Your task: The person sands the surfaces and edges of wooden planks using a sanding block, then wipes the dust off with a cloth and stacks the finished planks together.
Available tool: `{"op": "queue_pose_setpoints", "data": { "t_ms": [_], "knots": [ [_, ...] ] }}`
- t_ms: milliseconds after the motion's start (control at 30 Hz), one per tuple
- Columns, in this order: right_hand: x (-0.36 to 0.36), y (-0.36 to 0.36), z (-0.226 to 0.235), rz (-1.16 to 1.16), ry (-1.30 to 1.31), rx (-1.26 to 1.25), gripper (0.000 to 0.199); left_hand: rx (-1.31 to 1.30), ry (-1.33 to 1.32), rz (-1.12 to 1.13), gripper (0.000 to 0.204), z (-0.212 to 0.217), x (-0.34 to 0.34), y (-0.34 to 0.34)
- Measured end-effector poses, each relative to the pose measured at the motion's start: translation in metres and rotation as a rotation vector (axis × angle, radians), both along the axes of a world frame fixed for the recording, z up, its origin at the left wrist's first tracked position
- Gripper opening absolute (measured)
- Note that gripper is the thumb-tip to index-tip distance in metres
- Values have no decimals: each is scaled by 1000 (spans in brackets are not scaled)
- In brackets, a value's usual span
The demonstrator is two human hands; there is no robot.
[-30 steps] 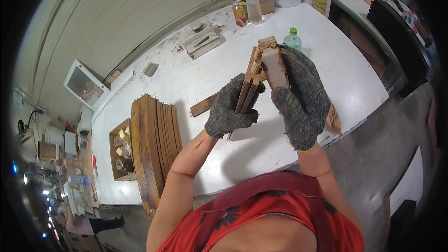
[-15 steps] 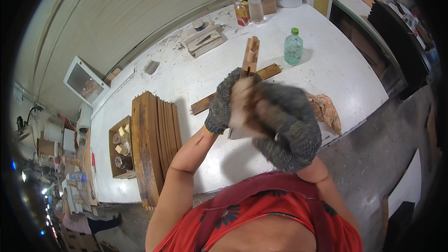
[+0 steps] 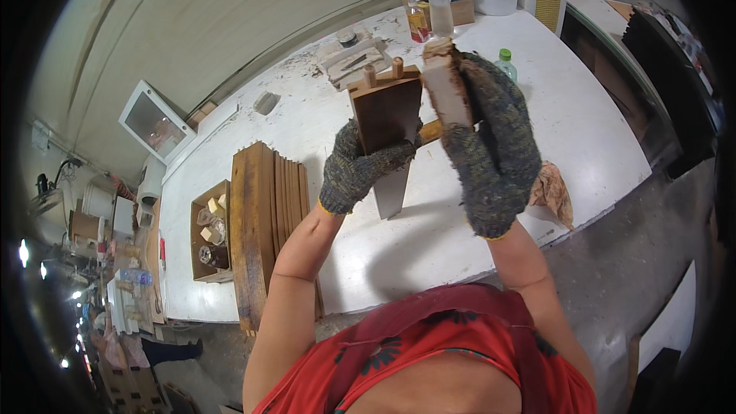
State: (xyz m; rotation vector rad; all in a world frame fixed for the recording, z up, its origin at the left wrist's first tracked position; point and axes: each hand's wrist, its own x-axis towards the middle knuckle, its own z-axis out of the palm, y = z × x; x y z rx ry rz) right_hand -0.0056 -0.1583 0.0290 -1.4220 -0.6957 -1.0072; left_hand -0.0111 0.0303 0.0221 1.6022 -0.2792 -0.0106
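Observation:
My left hand (image 3: 360,167), in a dark grey knit glove, is closed around a dark brown wooden board (image 3: 387,111). The board stands nearly upright, with two round dowels (image 3: 383,71) sticking out of its top end. A pale, shiny strip shows below the glove; whether it is the same board I cannot tell. In my right hand (image 3: 497,157), gloved alike, is a thick whitish pad (image 3: 446,92) with brown-stained, ragged edges. It is raised just right of the board, apart from it. Behind the hands lies another wooden strip (image 3: 431,133), mostly hidden.
Stacked wooden boards (image 3: 257,230) stand at the left, beside a cardboard box (image 3: 211,238) of small pieces. Crumpled brown material (image 3: 552,195) lies near the white table's (image 3: 590,161) right edge. A green-capped bottle (image 3: 505,65) is partly hidden; a shallow tray (image 3: 356,65) sits farther back.
The right hand has lifted the pad away from the board, up and to the right. The board has turned, so its broad face shows. The whole view has shifted slightly.

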Motion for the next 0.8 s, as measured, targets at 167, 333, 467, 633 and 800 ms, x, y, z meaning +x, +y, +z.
{"op": "queue_pose_setpoints", "data": {
  "t_ms": [167, 333, 467, 633, 800],
  "knots": [
    [10, 26, 0, -115, -114, -45, 52, -383, -82, 65, 55, -60, 13, 25],
    [30, 51, -11, -193, -160, -95, 52, 260, -416, 349, 53, -63, 20, 41],
    [46, 77, -46, -35, -107, -147, 57, 1025, -1021, 703, 49, -63, 40, 69],
    [52, 113, -153, 116, -23, -282, 57, -7, -546, 588, 44, -75, 70, 124],
    [40, 100, -280, 229, 127, -581, 40, -526, -355, 639, 39, -61, 87, 148]
  ]
}}
